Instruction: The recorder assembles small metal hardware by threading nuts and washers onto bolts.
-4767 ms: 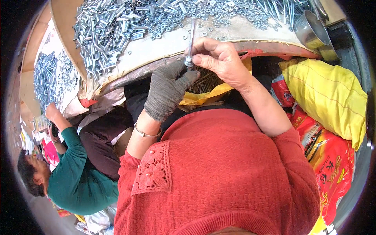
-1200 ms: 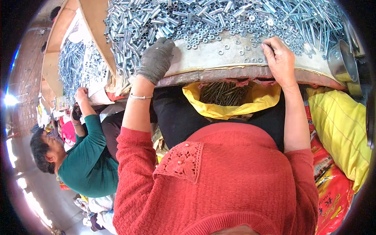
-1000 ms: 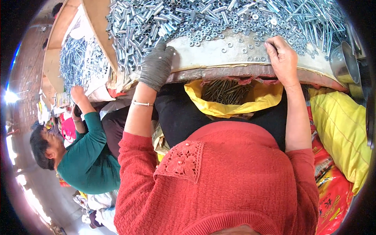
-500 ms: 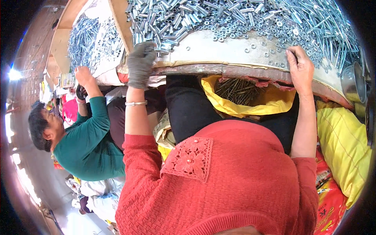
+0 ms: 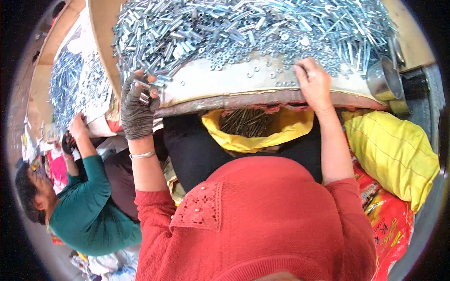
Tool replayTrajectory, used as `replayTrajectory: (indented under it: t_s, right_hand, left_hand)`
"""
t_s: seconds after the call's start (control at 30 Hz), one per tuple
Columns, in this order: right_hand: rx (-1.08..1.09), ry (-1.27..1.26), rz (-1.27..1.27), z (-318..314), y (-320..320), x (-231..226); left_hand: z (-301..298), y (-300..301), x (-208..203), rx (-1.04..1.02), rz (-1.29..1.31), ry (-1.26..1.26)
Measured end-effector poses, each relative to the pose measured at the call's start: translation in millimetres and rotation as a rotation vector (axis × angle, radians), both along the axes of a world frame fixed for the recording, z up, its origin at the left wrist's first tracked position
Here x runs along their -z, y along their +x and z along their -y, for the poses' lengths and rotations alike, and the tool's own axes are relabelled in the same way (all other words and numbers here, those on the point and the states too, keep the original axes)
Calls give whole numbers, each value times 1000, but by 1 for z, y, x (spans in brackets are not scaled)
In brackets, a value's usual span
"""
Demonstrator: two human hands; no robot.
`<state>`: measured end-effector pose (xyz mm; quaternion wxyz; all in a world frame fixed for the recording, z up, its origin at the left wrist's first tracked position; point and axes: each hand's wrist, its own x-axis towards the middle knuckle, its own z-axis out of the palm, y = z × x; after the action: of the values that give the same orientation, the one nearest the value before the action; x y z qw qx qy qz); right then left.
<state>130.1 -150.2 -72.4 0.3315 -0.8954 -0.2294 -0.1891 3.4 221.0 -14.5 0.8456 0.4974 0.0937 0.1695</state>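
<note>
My left hand (image 5: 139, 110), in a grey fingerless glove, is turned palm up at the table's front edge. Its fingers curl around a few shiny metal sleeves (image 5: 144, 97). Just beyond it spreads a large heap of loose metal sleeves (image 5: 187, 35). My bare right hand (image 5: 315, 86) hovers over the front edge with thumb and fingers pressed together; whatever they may hold is hidden. Close to it, small washers and nuts (image 5: 276, 51) lie scattered on the white table cover (image 5: 220, 79).
Long thin bolts (image 5: 363, 35) are piled at the far right beside a metal bowl (image 5: 385, 79). An open yellow sack (image 5: 300, 126) of bolts sits in my lap. A full yellow sack (image 5: 393, 154) lies at right. A co-worker in green (image 5: 86, 206) works at left, past a wooden divider (image 5: 104, 44).
My left hand has turned palm up, showing metal sleeves in its fingers. The view has shifted, so everything sits lower and further left. My right hand keeps its closed pose.
</note>
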Motion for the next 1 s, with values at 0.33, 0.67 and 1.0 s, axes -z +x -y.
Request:
replayTrajectory:
  t_s: [0.33, 0.67, 1.0]
  right_hand:
    - [-8, 105, -70, -2, 1, -4]
    - [245, -19, 203, -7, 107, -47]
    - [300, -536, 70, -32, 143, -53]
  left_hand:
    - [75, 56, 37, 458, -35, -258]
    - [98, 59, 48, 540, 45, -271]
    - [95, 56, 44, 525, -30, -197]
